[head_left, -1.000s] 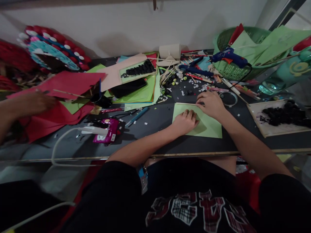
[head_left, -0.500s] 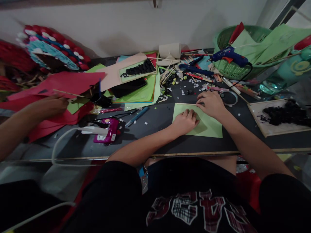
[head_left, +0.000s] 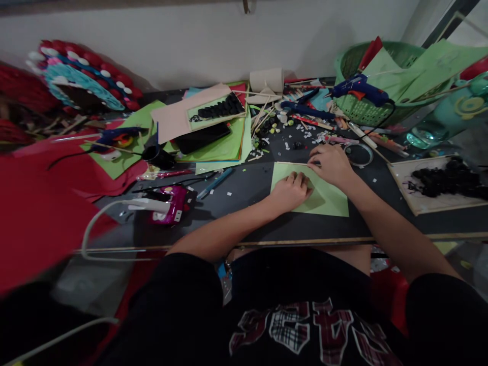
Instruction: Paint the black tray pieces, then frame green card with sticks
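Observation:
A light green sheet of paper [head_left: 330,202] lies on the dark table in front of me. Along its far edge runs a thin wooden stick [head_left: 292,163]. My right hand [head_left: 331,163] is closed in a pinch at the right end of this stick, fingertips down near the paper's edge. Flat on the sheet rests my left hand [head_left: 291,193], its fingers slightly bent and pressing the paper, holding nothing. The palm side of both hands is hidden.
A blue glue gun [head_left: 360,90] sits on the rim of a green basket [head_left: 345,109]. A framed panel with black pieces [head_left: 438,178] lies right. Left are a purple power adapter [head_left: 171,203], a black cup [head_left: 158,157] and a large red sheet [head_left: 41,213].
At the left, another person's hand has gone from view, and a red sheet has shifted toward the near left, uncovering another glue gun. My hands have stayed in place.

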Available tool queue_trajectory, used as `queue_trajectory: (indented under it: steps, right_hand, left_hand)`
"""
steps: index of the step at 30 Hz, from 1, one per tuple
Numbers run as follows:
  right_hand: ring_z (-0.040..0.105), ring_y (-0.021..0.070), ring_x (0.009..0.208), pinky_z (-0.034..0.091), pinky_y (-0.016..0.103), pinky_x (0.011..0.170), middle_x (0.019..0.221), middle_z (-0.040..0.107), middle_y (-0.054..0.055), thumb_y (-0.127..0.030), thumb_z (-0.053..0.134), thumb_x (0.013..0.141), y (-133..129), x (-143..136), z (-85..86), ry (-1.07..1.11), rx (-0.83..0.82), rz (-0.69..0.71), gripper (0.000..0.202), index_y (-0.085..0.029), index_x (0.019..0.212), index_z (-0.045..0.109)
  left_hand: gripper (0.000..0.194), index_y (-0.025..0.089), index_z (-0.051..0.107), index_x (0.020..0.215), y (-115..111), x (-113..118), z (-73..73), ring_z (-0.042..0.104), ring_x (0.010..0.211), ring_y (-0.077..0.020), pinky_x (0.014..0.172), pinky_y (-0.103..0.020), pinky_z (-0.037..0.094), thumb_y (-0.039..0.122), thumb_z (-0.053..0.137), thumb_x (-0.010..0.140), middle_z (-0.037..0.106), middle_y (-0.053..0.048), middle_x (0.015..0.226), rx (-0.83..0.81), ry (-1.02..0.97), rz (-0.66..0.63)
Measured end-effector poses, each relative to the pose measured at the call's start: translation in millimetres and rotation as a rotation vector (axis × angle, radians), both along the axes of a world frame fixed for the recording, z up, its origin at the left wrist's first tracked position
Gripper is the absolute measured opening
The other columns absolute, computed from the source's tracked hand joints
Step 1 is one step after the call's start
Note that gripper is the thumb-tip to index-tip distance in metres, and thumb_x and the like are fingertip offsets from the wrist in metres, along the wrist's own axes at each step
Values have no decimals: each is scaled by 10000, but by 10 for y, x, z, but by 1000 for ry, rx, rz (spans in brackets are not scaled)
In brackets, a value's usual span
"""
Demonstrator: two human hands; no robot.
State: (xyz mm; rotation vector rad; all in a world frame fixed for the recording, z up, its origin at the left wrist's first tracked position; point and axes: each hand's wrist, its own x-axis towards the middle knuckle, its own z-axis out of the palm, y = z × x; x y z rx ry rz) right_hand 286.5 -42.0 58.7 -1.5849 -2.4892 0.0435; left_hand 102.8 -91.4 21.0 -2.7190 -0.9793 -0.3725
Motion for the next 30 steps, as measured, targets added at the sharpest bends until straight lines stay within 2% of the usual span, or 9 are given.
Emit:
queue_trajectory:
  steps: [4, 8, 11, 14, 17, 20, 25, 30]
  right_hand:
    - [608, 291, 1072, 350, 456, 899, 1103, 726, 82, -320, 608, 894, -24, -11, -2, 39, 26, 4, 215, -200, 927, 784]
    - [612, 277, 1088, 359, 445, 917, 1120, 722, 74, -347, 601, 893, -46, -7, -11, 82, 51, 28, 247, -204, 1002, 770]
    - [618, 277, 1080, 364, 440, 907, 1121, 723, 77, -309, 595, 883, -47, 15, -14, 88, 63, 41, 235, -198, 990, 773]
    - [619, 281, 1063, 365, 441, 898, 1109, 722, 84, -282, 579, 874, -41, 37, -13, 98, 76, 47, 236, -190, 971, 773]
    - [610, 277, 1053, 363, 439, 892, 1099, 720, 84, -244, 540, 875, -39, 46, -14, 120, 91, 39, 246, -203, 941, 773]
    - [604, 274, 1045, 357, 435, 880, 1090, 722, 81, -216, 530, 863, -40, 45, -19, 129, 99, 37, 251, -208, 924, 773]
    - [611, 270, 1020, 350, 429, 862, 1062, 731, 83, -216, 539, 852, -43, 33, -21, 117, 97, 49, 239, -199, 880, 776]
    - [614, 271, 1017, 350, 433, 864, 1058, 735, 74, -236, 547, 861, -56, 21, 7, 115, 75, 38, 230, -215, 872, 776]
  left_hand:
    - [409, 39, 702, 1143, -18, 9, 18, 706, 1045, -294, 785, -359, 592, 317, 432, 1013, 712, -192, 1184, 6, -24, 6]
    - [350, 120, 717, 1082, 57, -98, 143, 694, 1006, -224, 705, -296, 560, 302, 425, 1015, 741, -121, 1074, -1, -124, 17]
    - [303, 179, 692, 1175, 277, -315, 252, 655, 1000, -211, 749, -304, 542, 274, 478, 982, 724, -88, 1050, 19, -291, 79]
    - [322, 185, 725, 1125, 597, -577, 268, 611, 995, -220, 829, -342, 528, 129, 503, 898, 683, -87, 976, 10, -438, 111]
    - [395, 226, 775, 1011, 870, -768, 178, 582, 979, -224, 843, -363, 513, 30, 496, 813, 643, -77, 965, -14, -395, -11]
    - [389, 242, 795, 950, 997, -837, 74, 563, 1003, -239, 850, -381, 504, 31, 496, 820, 619, -87, 1005, -18, -363, -80]
    - [393, 240, 795, 956, 985, -812, 42, 553, 1075, -250, 919, -399, 476, 28, 485, 839, 617, -96, 1077, -48, -278, -86]
    - [358, 238, 784, 969, 904, -764, 93, 534, 1191, -273, 944, -417, 429, 92, 461, 916, 634, -104, 1152, -123, -178, 1]
